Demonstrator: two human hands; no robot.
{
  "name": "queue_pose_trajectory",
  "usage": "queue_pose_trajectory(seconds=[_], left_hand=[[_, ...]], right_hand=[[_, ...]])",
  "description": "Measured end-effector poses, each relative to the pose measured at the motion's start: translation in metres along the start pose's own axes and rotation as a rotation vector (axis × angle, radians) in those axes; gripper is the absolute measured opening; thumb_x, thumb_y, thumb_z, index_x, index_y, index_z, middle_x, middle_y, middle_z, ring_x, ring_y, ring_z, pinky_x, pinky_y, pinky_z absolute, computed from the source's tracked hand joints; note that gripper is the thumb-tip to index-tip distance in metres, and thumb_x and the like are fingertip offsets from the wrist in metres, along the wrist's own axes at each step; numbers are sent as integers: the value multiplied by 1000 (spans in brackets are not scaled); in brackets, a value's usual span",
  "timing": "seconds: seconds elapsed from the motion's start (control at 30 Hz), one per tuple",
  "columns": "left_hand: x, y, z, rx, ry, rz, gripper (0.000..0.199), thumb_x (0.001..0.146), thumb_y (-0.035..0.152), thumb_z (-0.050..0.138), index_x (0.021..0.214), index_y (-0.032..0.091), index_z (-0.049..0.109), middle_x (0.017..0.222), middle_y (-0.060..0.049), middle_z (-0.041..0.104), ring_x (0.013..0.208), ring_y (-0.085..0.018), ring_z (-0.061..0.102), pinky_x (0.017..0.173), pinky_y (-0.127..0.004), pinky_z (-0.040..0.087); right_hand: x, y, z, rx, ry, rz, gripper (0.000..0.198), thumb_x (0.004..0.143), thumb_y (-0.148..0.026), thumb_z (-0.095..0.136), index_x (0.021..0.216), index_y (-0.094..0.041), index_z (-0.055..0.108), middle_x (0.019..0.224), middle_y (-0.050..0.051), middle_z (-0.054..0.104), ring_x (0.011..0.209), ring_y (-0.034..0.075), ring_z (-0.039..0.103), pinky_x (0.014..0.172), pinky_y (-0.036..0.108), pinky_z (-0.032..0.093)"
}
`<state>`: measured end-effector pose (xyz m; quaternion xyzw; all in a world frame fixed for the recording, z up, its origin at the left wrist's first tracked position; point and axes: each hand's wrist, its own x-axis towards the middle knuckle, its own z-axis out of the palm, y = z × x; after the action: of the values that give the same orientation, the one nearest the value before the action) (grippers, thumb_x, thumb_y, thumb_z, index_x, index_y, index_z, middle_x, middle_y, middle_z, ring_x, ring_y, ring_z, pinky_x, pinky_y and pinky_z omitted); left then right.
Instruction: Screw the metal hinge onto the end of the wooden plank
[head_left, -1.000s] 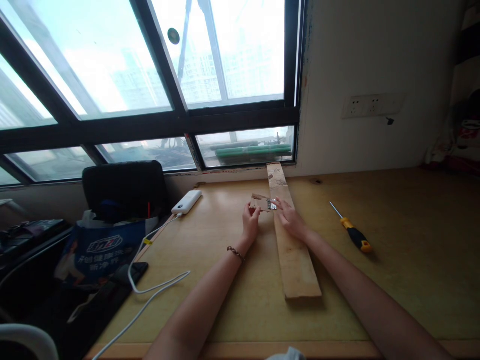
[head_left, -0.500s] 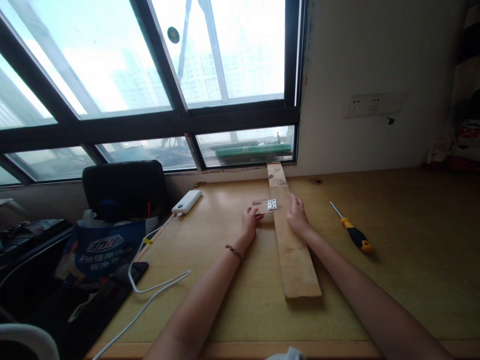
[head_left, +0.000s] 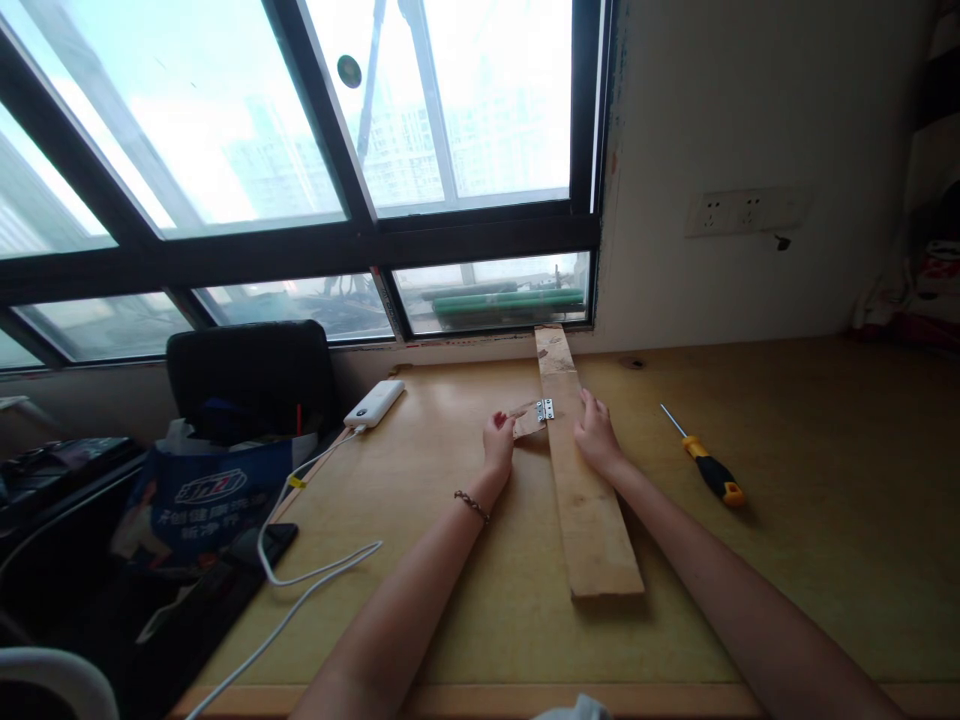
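Observation:
A long wooden board (head_left: 592,510) lies lengthwise on the table, its far end reaching the window ledge. A silver hinge (head_left: 544,409) joins its left edge to a small wooden piece (head_left: 529,421), which tilts up off the table. My left hand (head_left: 498,440) is closed on the outer end of that small piece. My right hand (head_left: 595,428) grips the board's right edge, its fingers along the side across from the hinge. To the right of my right arm rests a screwdriver (head_left: 712,469) with a yellow and black handle, its tip pointing away from me.
On the table's left side lies a white power bank (head_left: 375,404) with a white cable (head_left: 322,577) trailing toward me. A black chair (head_left: 251,365) and a blue bag (head_left: 210,505) stand beyond the left edge. Window and wall bound the far side.
The small wooden piece has swung upward at the hinge, its outer end raised by my left hand. My right hand and the long board stay almost where they were.

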<state>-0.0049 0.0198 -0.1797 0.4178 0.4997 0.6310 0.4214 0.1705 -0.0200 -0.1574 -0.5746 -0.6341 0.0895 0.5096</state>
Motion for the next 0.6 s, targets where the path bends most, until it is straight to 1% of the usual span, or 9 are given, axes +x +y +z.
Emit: queue_pose_trajectory(seconds=[0.07,0.17,0.27,0.33,0.37,0.4,0.5,0.53,0.6], left_hand=[[-7,5,0,108,29,48,35,67,24,62,99,16,50,111,-11,53,110,-22,48,96,-35,34],[-22,15,0,254,57,180,45,68,25,62,108,15,45,121,-15,45,121,-25,37,103,-38,24],[-43,26,-3,353,117,323,48,71,25,59,114,16,41,126,-16,39,126,-25,29,106,-39,19],[-60,31,-6,355,128,366,45,73,26,58,114,16,42,126,-15,40,125,-25,30,106,-40,20],[-69,33,-7,334,110,348,42,73,26,58,111,16,44,122,-15,43,122,-25,34,105,-40,23],[-78,33,-7,297,75,299,38,72,26,58,107,16,47,117,-14,47,117,-24,40,103,-40,26],[-101,33,-5,130,-46,83,26,70,25,60,93,15,55,102,-11,58,101,-23,53,92,-38,38],[-107,33,-3,75,-91,12,22,68,24,61,88,15,58,95,-10,61,97,-23,56,89,-38,41],[-115,33,1,-38,-207,-123,15,66,24,61,78,14,62,84,-9,64,88,-23,59,83,-36,45]], right_hand=[[0,0,0,5,4,5,58,71,-11,41,129,-12,36,119,15,45,118,27,35,102,45,31],[0,-1,-2,-2,19,20,57,69,-12,43,126,-12,39,117,16,46,116,28,35,100,46,31],[0,-4,-5,-16,36,53,52,70,-16,47,121,-11,43,115,17,49,116,29,36,99,46,32],[-1,-6,-9,-10,41,132,49,70,-20,51,118,-10,45,115,17,51,115,30,40,98,46,33],[-2,-7,-12,11,39,196,48,70,-22,53,116,-11,46,115,17,53,113,30,42,97,46,33],[-5,-8,-14,49,35,272,48,70,-24,54,115,-11,47,115,17,53,112,30,45,96,46,34],[-18,-11,-25,257,21,527,44,69,-27,58,109,-12,49,115,16,56,105,27,53,92,40,40],[-24,-12,-29,346,17,601,41,68,-27,59,106,-11,52,112,16,58,102,26,56,88,37,43],[-37,-18,-38,544,-19,717,31,68,-27,60,94,-11,57,101,14,64,92,24,60,78,32,49]])
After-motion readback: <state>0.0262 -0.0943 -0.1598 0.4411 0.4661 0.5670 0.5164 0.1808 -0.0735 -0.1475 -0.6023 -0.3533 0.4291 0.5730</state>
